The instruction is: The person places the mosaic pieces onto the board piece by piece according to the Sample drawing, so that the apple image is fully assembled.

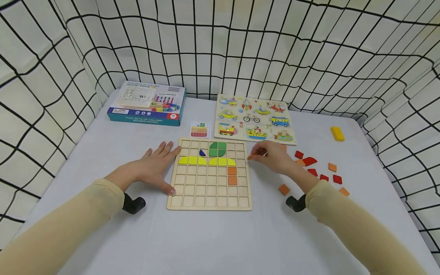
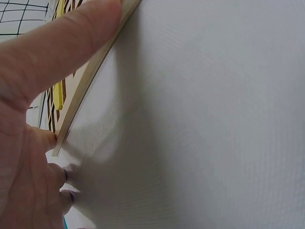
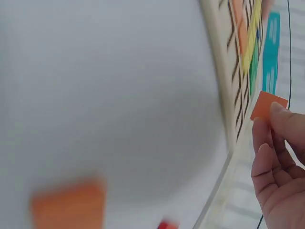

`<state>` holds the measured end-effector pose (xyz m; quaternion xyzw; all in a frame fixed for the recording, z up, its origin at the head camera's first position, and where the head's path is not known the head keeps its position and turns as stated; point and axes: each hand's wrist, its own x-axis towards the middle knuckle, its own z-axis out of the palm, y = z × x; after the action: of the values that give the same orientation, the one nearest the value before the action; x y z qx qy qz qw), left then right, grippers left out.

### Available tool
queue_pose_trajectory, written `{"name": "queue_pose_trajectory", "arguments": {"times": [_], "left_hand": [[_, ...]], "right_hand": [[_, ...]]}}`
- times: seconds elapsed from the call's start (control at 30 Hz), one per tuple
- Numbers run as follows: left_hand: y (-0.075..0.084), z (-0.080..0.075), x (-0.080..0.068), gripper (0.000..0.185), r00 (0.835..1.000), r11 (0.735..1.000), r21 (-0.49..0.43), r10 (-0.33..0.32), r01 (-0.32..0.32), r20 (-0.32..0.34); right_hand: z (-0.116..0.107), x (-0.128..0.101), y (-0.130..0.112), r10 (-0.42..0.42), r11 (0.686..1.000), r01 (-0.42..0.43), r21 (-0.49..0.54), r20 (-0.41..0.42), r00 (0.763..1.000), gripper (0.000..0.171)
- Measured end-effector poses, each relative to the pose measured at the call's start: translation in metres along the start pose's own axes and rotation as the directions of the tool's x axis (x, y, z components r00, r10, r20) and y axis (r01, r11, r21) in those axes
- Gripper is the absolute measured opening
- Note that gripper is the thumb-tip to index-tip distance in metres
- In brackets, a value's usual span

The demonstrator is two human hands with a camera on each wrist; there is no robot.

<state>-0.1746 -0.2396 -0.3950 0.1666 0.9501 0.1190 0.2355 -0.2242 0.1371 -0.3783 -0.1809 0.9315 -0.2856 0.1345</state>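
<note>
Two tan sleeves [image 1: 354,225] come in closest, with the arms reaching to a wooden board [image 1: 200,190] in the middle of the table. On its left side, the left hand [image 1: 156,166] has its fingers spread apart, thumb touching the board at 8 o'clock and a fingertip at 10, probably so it won't slide. By the board's edge at 2 o'clock, the right hand [image 1: 271,154] has its thumb and finger clamped on an orange square [image 3: 264,106]. Only the tips pinch it, so most of it sticks out, which should make it easy to set down. Green [image 1: 221,146] and yellow pieces [image 1: 222,161] sit in the board's top half, and two orange squares [image 1: 232,171] at 3 o'clock. A small picture card [image 1: 200,130] lies past the board at 12, maybe so it's easy to look at. Loose red pieces [image 1: 310,161] lie at 3 o'clock, seemingly kept near the right hand for quick picking.
</note>
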Motion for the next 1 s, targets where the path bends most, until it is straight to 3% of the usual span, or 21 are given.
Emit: {"name": "queue_pose_trajectory", "arguments": {"times": [0.13, 0.33, 1.0], "left_hand": [[-0.001, 0.001, 0.000, 0.142, 1.000, 1.000, -0.001, 0.003, -0.003, -0.006], [0.000, 0.000, -0.001, 0.141, 1.000, 1.000, -0.005, 0.005, -0.005, -0.007], [0.001, -0.002, -0.003, 0.142, 1.000, 1.000, -0.003, 0.007, -0.007, -0.005]], "right_hand": [[0.023, 0.007, -0.029, -0.084, 0.996, 0.082, 0.029, 0.075, 0.994, 0.006], [0.042, 0.016, -0.053, -0.100, 0.995, 0.093, 0.047, 0.178, 0.979, 0.008], [0.059, 0.022, -0.064, -0.080, 0.986, 0.097, -0.134, 0.129, 0.988, 0.009]]}}
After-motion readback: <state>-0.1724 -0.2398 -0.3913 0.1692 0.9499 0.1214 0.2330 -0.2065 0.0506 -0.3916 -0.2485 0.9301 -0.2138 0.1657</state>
